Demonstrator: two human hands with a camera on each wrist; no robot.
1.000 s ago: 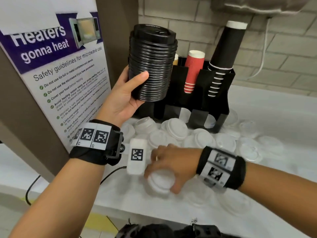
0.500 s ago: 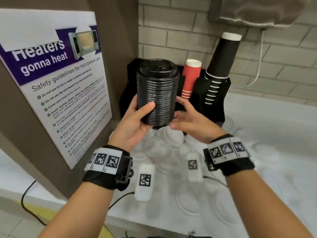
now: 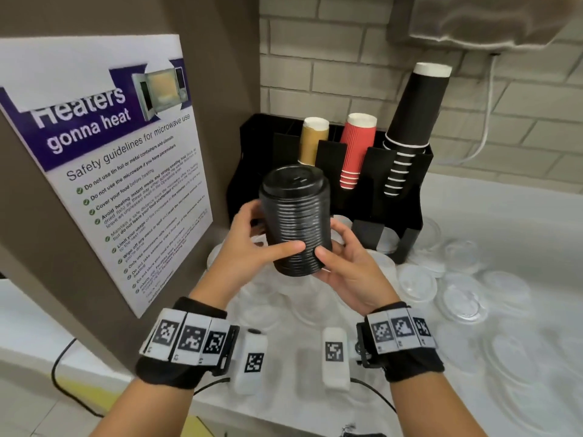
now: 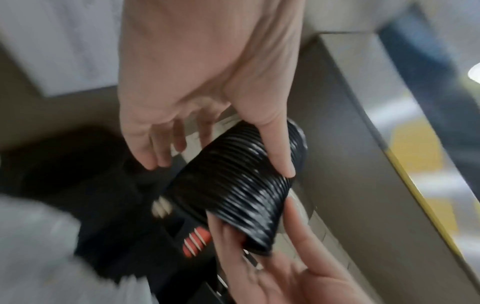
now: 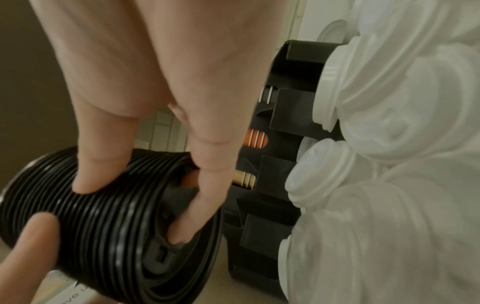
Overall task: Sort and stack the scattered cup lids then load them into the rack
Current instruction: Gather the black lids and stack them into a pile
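Observation:
A tall stack of black cup lids is held upright in the air, just in front of the black rack. My left hand holds its left side, thumb across the front and fingers behind. My right hand grips the stack's lower right, thumb on the ribbed side. In the right wrist view my right hand has fingers reaching under the stack. The left wrist view shows my left hand around the stack. Several white and clear lids lie scattered on the counter.
The rack holds brown cups, red cups and tall black cups. A poster on a brown panel stands close on the left. White lids crowd the rack's foot. A brick wall is behind.
The black stack has come down from high up to in front of the rack. My right hand left the white lids on the counter and took hold of the stack.

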